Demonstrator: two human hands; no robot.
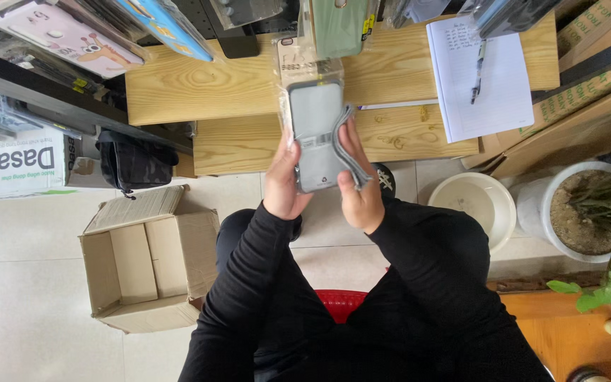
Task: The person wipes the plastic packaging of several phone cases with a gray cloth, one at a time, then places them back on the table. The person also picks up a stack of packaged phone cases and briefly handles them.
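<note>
Fingers of both hands close around a grey phone case [314,134] in a clear plastic sleeve, held upright between them in front of the wooden table [178,85]. The left hand [284,185] clamps the case's left edge, thumb on the face. The right hand [357,189] pinches the right edge, where a grey strap [348,152] hangs down along the side. To handle it well, I judge the left grip should stay firm and low, so that the right fingers can work the strap and the sleeve's edge without the slick plastic slipping; the sleeve top looks loose and could crumple. Beyond the hands, a notebook [503,85] with a pen [478,74] lies on the table. An open cardboard box [146,262] stands on the floor at left, a white bowl [476,201] and a potted plant [588,212] at right.
</note>
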